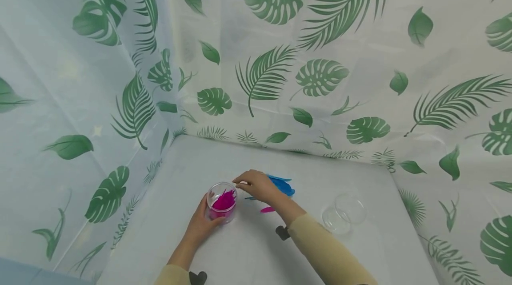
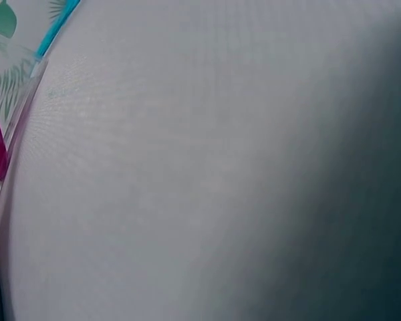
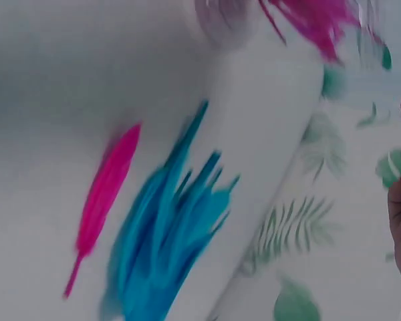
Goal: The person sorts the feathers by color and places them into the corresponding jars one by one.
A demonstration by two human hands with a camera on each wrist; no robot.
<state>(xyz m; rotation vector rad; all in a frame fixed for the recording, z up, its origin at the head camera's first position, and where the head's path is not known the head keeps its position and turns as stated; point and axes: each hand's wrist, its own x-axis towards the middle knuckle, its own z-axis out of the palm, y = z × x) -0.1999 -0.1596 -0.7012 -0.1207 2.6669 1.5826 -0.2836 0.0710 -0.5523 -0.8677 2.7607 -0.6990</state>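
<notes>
My left hand (image 1: 203,222) grips a clear round jar (image 1: 222,183), thumb on the near side and fingers around the left. Inside the jar stand several magenta feathers (image 1: 224,201). Just right of its rim is my right hand (image 1: 257,186), its fingers bent toward the jar and no object visible between them. Beyond the right wrist lies a pile of blue feathers (image 1: 282,186); in the right wrist view these blue feathers (image 3: 164,241) fan out beside a single magenta feather (image 3: 108,194). The left wrist view catches only the jar's edge (image 2: 27,100) and a sliver of hand.
A second clear container (image 1: 337,222) stands on the white table (image 1: 280,254), right of the right forearm. Leaf-printed curtains (image 1: 256,111) close off the back and both sides of the table.
</notes>
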